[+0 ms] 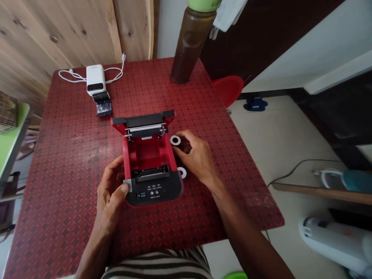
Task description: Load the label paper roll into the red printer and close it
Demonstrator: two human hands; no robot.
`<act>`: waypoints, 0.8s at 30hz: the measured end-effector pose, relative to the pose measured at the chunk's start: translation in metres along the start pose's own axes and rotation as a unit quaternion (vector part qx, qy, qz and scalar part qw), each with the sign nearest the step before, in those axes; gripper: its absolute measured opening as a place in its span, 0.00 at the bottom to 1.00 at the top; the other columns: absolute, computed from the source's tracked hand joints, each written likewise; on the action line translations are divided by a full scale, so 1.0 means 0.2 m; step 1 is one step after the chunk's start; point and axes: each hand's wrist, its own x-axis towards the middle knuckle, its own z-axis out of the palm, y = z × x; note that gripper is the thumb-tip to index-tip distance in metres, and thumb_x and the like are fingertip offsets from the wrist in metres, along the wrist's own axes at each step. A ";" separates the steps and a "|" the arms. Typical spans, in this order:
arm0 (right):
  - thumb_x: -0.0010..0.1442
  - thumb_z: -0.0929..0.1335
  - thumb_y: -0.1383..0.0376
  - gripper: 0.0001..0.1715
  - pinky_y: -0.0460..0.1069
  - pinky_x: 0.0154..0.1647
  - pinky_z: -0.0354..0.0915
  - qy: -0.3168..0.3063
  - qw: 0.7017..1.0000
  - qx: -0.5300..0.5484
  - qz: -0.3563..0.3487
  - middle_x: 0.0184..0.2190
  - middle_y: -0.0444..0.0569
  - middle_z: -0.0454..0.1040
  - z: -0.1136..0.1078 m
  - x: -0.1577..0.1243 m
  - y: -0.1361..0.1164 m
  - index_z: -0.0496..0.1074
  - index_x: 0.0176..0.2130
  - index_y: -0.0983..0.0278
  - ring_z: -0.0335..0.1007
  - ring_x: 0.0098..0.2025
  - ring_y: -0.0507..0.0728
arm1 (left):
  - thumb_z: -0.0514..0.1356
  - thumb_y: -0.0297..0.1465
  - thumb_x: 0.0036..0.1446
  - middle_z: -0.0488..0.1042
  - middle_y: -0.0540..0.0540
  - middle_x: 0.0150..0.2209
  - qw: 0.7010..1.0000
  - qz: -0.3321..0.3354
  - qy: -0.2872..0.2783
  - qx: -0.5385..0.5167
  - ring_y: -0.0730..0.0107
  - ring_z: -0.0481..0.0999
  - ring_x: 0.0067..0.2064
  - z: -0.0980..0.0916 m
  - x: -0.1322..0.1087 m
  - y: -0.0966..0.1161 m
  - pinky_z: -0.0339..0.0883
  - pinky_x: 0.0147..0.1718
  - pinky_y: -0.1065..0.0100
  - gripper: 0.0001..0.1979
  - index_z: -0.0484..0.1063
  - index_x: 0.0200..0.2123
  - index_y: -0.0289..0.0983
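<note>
Tabletop [66,193] red, wall [58,31] planked; left hand [110,190] gripping open printer [148,155], right hand [193,153] spread.

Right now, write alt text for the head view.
An open red printer on a red table, its front corner gripped by the left hand; the right hand sits beside it at two white rings.
</note>
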 end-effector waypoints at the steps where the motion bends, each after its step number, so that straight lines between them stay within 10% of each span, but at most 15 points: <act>1: 0.64 0.72 0.63 0.08 0.56 0.48 0.74 -0.012 1.000 0.000 0.000 0.43 0.49 0.85 -0.01 0.00 0.00 0.77 0.45 0.60 0.81 0.43 0.60 | 0.67 0.40 0.66 0.79 0.44 0.65 1.000 -0.002 0.004 0.004 0.49 0.79 0.64 0.00 0.00 0.00 0.78 0.55 0.56 0.26 0.76 0.66 0.47; 10: 0.64 0.72 0.65 0.26 0.59 0.49 0.78 -0.019 1.000 0.000 0.018 0.52 0.55 0.84 -0.12 -0.09 0.05 0.76 0.61 0.60 0.83 0.48 0.61 | 0.67 0.40 0.67 0.77 0.45 0.66 1.000 -0.006 0.001 -0.004 0.50 0.80 0.63 -0.01 -0.01 -0.01 0.77 0.57 0.55 0.26 0.76 0.67 0.49; 15: 0.64 0.74 0.66 0.17 0.54 0.41 0.77 -0.085 0.995 -0.010 0.045 0.46 0.49 0.84 -0.24 -0.29 0.03 0.81 0.52 0.58 0.79 0.35 0.56 | 0.67 0.39 0.67 0.77 0.45 0.66 1.000 -0.008 0.001 -0.002 0.52 0.79 0.63 -0.01 0.00 -0.01 0.75 0.57 0.57 0.25 0.77 0.66 0.49; 24: 0.64 0.71 0.70 0.12 0.56 0.50 0.75 -0.070 0.996 0.043 0.034 0.46 0.49 0.84 -0.09 -0.38 -0.01 0.78 0.47 0.59 0.81 0.47 0.59 | 0.68 0.42 0.66 0.77 0.45 0.67 1.000 0.000 0.013 0.015 0.52 0.75 0.67 -0.01 -0.01 -0.01 0.71 0.63 0.57 0.26 0.77 0.65 0.48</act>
